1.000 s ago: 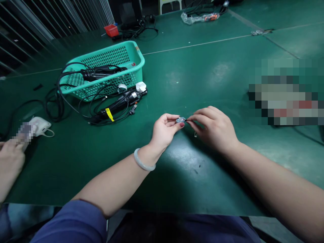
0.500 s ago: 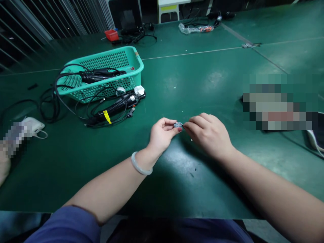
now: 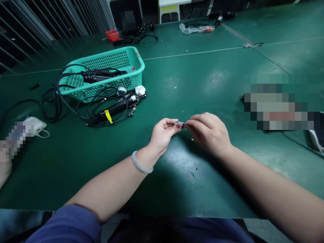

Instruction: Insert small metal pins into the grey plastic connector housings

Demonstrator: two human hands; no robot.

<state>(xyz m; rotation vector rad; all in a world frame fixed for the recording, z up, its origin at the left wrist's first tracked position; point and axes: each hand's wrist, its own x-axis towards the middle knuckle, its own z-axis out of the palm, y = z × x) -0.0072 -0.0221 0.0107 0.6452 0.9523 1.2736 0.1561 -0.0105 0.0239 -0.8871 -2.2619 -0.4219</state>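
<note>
My left hand (image 3: 162,135), with a pale bangle (image 3: 141,163) at its wrist, pinches a small flat silvery-grey piece (image 3: 178,124) between thumb and fingers. The piece is too small to name and partly covered by the fingertips. From the right, my right hand (image 3: 209,130) meets it with fingers pressed together at the piece's right end. What those fingers hold is hidden. Just below the right fingers a tiny pale bit (image 3: 192,138) shows. Both hands are above the green table (image 3: 162,189).
A turquoise basket (image 3: 140,76) holds a black corded tool (image 3: 97,76). In front lies another black tool (image 3: 113,109) with a yellow tag and cables. At the left edge another person's hand (image 3: 5,165) holds a blurred phone-like thing. A red tray (image 3: 112,35) sits at the back.
The silvery piece has tilted and now shows thinner, nearly edge-on. Both hands keep almost the same place, with slight finger movement; the whole view has shifted a little.
</note>
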